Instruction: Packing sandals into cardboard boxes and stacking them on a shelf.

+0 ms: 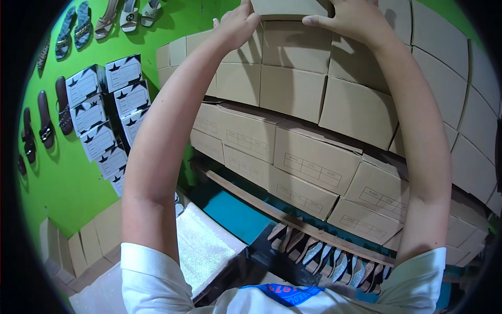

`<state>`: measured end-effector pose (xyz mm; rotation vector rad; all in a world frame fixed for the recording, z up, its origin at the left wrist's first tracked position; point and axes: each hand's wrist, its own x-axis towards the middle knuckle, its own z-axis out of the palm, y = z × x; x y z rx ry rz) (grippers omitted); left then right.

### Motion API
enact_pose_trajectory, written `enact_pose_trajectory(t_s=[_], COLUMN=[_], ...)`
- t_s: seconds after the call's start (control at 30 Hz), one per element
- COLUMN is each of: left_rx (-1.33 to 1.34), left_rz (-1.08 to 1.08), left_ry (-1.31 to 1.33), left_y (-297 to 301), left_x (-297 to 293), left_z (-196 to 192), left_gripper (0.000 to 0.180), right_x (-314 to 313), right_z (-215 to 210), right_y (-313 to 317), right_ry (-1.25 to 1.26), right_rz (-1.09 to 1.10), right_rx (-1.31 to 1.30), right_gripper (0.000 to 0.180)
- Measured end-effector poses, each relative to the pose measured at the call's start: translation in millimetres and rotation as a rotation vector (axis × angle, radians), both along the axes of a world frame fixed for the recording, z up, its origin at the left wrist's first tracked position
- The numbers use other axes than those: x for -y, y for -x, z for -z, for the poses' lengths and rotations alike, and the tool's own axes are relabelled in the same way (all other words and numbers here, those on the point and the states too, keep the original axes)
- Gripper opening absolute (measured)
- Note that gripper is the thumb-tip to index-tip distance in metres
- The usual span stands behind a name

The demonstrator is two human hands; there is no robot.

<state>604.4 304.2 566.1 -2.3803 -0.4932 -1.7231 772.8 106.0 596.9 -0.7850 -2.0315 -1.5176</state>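
Observation:
Raised high at the top edge, both my arms reach up to a brown cardboard box, which the frame cuts off. My left hand grips the box's left end. On its right end, my right hand is closed, with the thumb stretched along the front lower edge; its other fingers are mostly out of view. Directly below the held box are stacked plain cardboard boxes in rows, and the shadow of my hands falls on them. Whether the held box rests on the stack, I cannot tell.
Printed cartons sit under the stack on a wooden shelf edge. Several shoes line up below. White star-marked boxes and sandals are along the green wall. A glittery white surface lies lower left.

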Motion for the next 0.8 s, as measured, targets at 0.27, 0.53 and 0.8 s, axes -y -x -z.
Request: enact_pose_trajectory(t_s=[0.27, 0.53, 0.8], left_rx=[0.164, 0.163, 0.221], left_rz=[0.248, -0.065, -0.207], left_ry=[-0.040, 0.213, 0.243], left_y=[-12, -30, -27], left_x=[-57, -5, 2], left_z=[-5, 4, 4], left_gripper=[0.061, 0.054, 0.049], right_x=[0, -20, -17], right_z=[11, 13, 22], right_y=[45, -8, 37], right_ry=[-0.245, -0.342, -0.348], right_rz=[0.707, 0.210, 0.753], right_rx=[-0.239, -0.018, -0.290], right_gripper=[0.041, 0.039, 0.030])
